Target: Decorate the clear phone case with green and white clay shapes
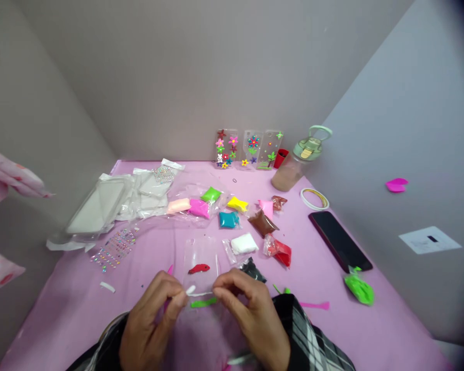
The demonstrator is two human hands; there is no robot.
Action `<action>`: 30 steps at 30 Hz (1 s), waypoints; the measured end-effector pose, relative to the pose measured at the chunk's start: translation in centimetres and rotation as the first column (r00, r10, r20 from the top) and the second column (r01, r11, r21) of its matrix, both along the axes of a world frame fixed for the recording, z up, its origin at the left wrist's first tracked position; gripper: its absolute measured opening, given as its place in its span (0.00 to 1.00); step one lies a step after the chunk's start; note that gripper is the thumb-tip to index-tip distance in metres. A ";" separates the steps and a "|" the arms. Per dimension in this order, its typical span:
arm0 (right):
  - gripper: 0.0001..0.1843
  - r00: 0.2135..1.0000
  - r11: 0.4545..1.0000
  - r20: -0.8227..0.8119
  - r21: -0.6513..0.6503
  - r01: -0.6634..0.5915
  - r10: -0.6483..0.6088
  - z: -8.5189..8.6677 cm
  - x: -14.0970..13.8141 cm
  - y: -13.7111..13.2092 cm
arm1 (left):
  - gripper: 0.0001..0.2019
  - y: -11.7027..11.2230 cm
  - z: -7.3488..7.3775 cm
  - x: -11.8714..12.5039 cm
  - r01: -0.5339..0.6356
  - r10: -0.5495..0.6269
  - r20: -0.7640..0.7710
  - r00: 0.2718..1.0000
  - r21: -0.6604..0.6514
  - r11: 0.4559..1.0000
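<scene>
My left hand [150, 322] and my right hand [251, 317] meet low in the middle, both pinched on a thin white strand of clay [199, 293] stretched between their fingertips. It hangs over a clear phone case [201, 257] that lies flat on the pink table [332, 330]. A red clay shape [199, 268] sits on the case, and a green clay strip [203, 303] lies at its near end, just under the white strand. Plaid sleeves cover both of my wrists.
Small clay bags lie beyond the case: green [211, 194], pink [199, 207], yellow [237, 204], teal [229, 219], white [244, 243], brown [263, 223], red [278, 251]. Decorated cases [251, 149] lean on the back wall beside a bottle [297, 162]. A dark phone [339, 240] and a green clay lump [359, 288] lie right; packaging [112, 203] and gem stickers [114, 248] lie left.
</scene>
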State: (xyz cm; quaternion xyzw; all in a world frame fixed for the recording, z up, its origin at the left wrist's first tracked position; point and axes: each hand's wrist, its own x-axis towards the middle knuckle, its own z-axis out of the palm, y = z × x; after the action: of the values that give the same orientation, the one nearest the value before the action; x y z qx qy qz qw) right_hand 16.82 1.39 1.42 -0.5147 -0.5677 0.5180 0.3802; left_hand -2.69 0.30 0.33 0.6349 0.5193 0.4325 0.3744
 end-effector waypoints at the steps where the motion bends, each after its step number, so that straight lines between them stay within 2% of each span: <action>1: 0.08 0.990 0.996 0.138 0.079 -0.033 0.022 -0.1 0.2 0.1 | 0.17 0.1 0.0 -0.3 -0.020 0.020 0.000 1.000 -0.009 1.000; 3: 0.09 0.931 0.978 0.358 0.158 -0.134 0.070 -0.3 0.4 0.2 | 0.20 0.2 -0.2 -1.0 -0.040 0.040 0.001 0.999 -0.031 0.999; 6: 0.09 0.838 0.955 0.532 0.167 -0.246 0.123 -0.7 0.2 0.2 | 0.21 0.4 -0.7 -1.9 -0.029 0.029 -0.017 0.999 -0.012 1.000; 13: 0.06 0.690 0.910 0.721 0.236 -0.341 0.071 -1.8 -1.4 0.4 | 0.06 1.1 -1.1 -2.2 -0.017 0.034 -0.108 0.994 0.161 0.987; 19: 0.09 0.588 0.876 0.807 0.251 -0.412 0.045 -2.5 -1.9 0.6 | 0.08 1.2 -1.6 -1.9 -0.025 0.035 -0.056 0.998 0.169 0.985; 24: 0.10 0.554 0.870 0.831 0.240 -0.432 0.046 -2.5 -2.0 0.7 | 0.06 1.3 -1.8 -2.6 -0.024 0.027 -0.035 0.999 0.087 0.996; 27: 0.10 0.546 0.868 0.835 0.220 -0.444 0.068 -2.3 -1.9 0.7 | 0.08 1.3 -1.7 -2.8 -0.039 0.040 0.096 0.995 -0.009 0.999; 30: 0.09 0.551 0.865 0.830 0.211 -0.455 0.087 -2.2 -1.7 0.7 | 0.07 1.3 -1.4 -2.6 0.029 0.015 0.279 0.960 -0.154 0.988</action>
State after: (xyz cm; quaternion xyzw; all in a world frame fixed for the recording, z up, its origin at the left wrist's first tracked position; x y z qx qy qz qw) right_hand 15.07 2.11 -0.75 -0.5039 -0.8439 0.1571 0.0959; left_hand -5.32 1.61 -1.07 0.5379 0.4912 0.4745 0.4941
